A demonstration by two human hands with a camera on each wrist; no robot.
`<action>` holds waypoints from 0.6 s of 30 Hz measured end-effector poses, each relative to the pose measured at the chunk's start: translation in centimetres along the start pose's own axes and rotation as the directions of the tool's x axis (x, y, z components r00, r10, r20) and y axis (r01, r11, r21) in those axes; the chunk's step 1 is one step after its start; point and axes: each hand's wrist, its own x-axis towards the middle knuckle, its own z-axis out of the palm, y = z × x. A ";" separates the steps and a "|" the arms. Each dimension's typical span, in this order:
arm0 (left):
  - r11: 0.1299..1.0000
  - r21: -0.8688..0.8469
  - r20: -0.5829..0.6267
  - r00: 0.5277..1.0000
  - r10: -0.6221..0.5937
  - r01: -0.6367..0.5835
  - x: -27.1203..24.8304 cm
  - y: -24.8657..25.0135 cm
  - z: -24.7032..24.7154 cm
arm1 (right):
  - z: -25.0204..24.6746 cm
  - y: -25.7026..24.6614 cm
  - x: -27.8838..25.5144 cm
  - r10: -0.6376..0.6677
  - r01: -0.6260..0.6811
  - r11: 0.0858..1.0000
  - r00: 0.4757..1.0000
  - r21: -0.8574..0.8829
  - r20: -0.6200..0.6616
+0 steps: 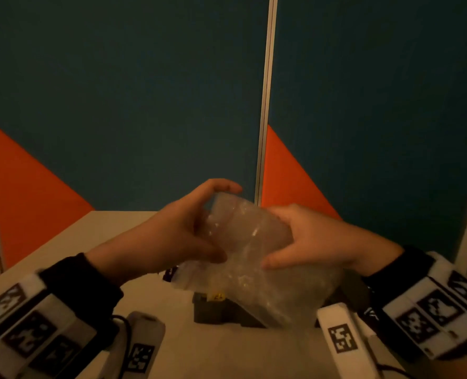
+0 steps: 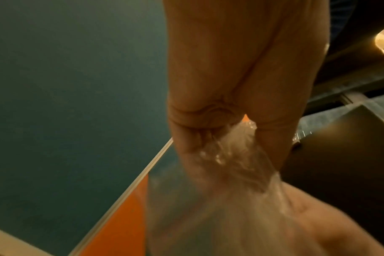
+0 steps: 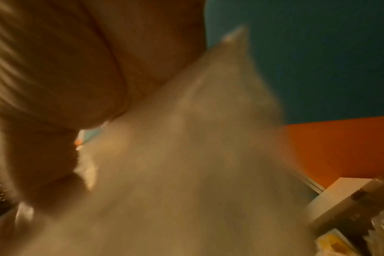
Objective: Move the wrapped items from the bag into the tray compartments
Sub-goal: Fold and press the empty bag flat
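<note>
Your left hand (image 1: 172,231) and right hand (image 1: 309,236) both grip the clear crinkled plastic bag (image 1: 254,258), held up off the pale tabletop (image 1: 90,242). Left fingers curl over its upper end with the thumb beneath; your right clamps the far-right edge. The bag's long axis slants from upper left down to lower right, its lower end hanging over the dark compartment tray (image 1: 213,310) below your hands.

Both hands raised, left (image 1: 172,233) and right (image 1: 309,239); fingers curled, gripping.
</note>
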 end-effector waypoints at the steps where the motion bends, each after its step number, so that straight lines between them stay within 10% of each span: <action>1: 1.000 -0.024 -0.050 0.999 0.006 -0.008 0.0 0.1 0.0 | 0.2 0.0 0.1 -0.001 0.001 1.000 1.000 0.009 -0.028; 7: 0.940 -0.323 -0.288 0.934 -0.210 0.112 0.2 -0.4 0.7 | 1.1 1.0 0.9 0.078 0.177 0.915 0.804 0.362 -0.590; 12: 0.824 -0.517 0.030 0.967 -0.252 0.231 0.6 -1.0 2.2 | 2.7 0.1 1.1 0.120 0.289 0.675 0.865 0.679 -0.487; 18: 0.756 -0.653 -0.059 0.993 -0.105 0.041 0.7 -1.2 2.2 | 2.1 1.1 0.7 0.086 0.296 0.569 0.906 0.767 -0.414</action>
